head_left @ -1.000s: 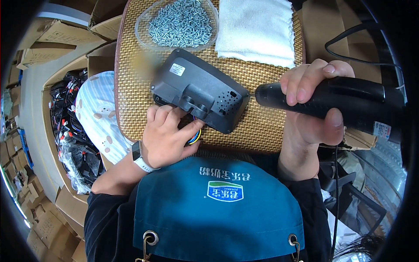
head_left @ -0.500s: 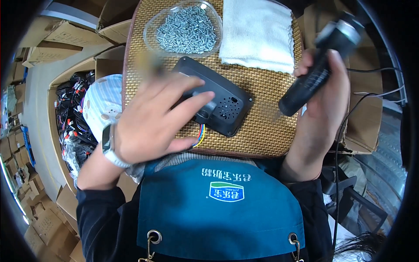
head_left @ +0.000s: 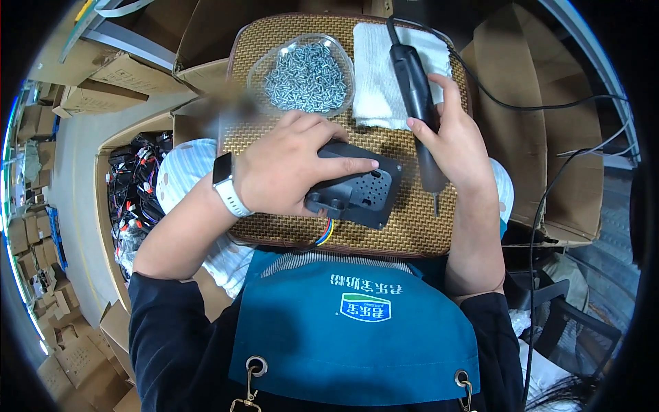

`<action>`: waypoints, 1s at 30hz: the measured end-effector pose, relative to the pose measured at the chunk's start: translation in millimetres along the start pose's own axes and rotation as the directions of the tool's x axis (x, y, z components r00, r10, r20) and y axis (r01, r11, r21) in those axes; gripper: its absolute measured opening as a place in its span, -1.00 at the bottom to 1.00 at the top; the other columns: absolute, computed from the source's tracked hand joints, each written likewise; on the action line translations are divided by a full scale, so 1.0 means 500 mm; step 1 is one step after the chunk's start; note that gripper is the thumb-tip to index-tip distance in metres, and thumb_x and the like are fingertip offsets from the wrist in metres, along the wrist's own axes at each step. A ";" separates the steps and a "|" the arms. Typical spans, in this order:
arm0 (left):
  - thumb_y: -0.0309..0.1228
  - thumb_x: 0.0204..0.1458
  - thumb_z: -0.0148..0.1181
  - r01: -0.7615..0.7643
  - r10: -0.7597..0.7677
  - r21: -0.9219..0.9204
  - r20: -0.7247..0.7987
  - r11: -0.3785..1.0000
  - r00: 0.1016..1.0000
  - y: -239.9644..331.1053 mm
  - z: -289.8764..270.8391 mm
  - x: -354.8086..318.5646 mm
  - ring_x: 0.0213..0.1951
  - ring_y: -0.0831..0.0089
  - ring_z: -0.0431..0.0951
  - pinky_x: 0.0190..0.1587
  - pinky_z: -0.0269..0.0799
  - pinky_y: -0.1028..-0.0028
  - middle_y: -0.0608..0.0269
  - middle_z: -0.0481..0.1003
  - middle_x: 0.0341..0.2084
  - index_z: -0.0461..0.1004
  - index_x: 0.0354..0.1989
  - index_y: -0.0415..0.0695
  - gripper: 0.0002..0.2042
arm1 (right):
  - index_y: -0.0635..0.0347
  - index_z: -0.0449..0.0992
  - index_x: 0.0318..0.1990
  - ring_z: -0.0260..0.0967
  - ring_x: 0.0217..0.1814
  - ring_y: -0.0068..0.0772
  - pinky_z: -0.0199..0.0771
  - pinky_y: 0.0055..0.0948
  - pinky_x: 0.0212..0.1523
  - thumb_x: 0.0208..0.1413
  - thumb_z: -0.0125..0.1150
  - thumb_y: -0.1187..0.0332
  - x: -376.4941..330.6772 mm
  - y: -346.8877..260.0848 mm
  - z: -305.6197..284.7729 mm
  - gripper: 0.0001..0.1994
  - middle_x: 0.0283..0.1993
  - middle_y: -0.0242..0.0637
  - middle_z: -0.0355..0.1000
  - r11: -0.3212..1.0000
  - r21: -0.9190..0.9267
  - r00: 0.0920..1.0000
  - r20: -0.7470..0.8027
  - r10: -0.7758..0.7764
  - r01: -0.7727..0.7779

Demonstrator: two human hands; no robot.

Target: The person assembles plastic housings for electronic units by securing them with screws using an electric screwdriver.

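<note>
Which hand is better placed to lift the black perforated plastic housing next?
Probably the left hand: its fingers lie over the housing, while the right hand touches the long black electric screwdriver.

A cluttered indoor space; a pale grey floor [head_left: 86, 158] runs along the left, with stacked cardboard boxes [head_left: 75, 353] beyond it; a bright strip of light [head_left: 26, 312] edges the far left; a woven-topped table [head_left: 412, 230] stands centrally; at right, an open carton [head_left: 575, 178] and, lower, a black chair [head_left: 583, 321].
</note>
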State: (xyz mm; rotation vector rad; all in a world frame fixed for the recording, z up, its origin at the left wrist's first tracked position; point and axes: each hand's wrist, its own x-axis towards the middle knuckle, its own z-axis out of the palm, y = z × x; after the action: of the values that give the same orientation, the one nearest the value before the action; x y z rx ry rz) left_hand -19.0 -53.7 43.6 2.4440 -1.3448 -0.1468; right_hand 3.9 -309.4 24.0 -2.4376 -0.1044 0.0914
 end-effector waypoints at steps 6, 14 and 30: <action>0.04 -0.24 0.26 0.035 -0.061 -0.191 -0.130 0.981 0.990 -0.021 -0.047 -0.036 0.03 0.08 0.39 0.13 0.20 0.23 0.05 0.40 -0.01 0.37 0.17 0.03 -0.29 | 0.13 0.43 0.06 0.45 -0.19 -0.28 0.49 -0.38 -0.25 -0.01 0.28 0.34 -0.012 -0.022 -0.011 -0.58 -0.16 -0.16 0.45 0.989 0.030 0.971 -0.195 -0.138 0.146; 0.09 0.21 -0.23 -0.177 -0.407 -0.909 -0.009 -0.378 0.913 -0.072 -0.006 -0.034 -0.04 0.04 0.53 0.00 0.48 0.23 -0.25 0.40 0.00 0.19 0.24 -0.28 -0.34 | 0.23 0.30 0.20 0.38 -0.09 -0.53 0.39 -0.56 -0.23 0.21 0.01 0.31 0.050 -0.106 0.002 -0.58 -0.02 -0.22 0.43 0.771 0.637 0.969 0.173 -0.175 0.025; 0.12 0.20 -0.23 -0.300 -0.404 -0.558 0.070 -0.774 0.912 -0.088 0.046 -0.035 0.06 -0.10 0.43 0.05 0.46 0.16 -0.32 0.29 0.10 0.10 0.29 -0.24 -0.30 | 0.24 0.45 -0.17 0.39 -0.41 -0.61 0.42 -0.56 -0.45 0.23 0.08 0.21 0.173 -0.113 0.103 -0.75 -0.41 -0.44 0.43 0.328 0.878 0.917 0.393 -0.073 -0.350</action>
State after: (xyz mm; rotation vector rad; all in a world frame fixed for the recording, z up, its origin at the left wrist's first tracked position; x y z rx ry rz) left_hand 0.5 -23.2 5.4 0.2695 0.0589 -0.6393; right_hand 82.0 -224.7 17.8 -1.1692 0.0142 0.5445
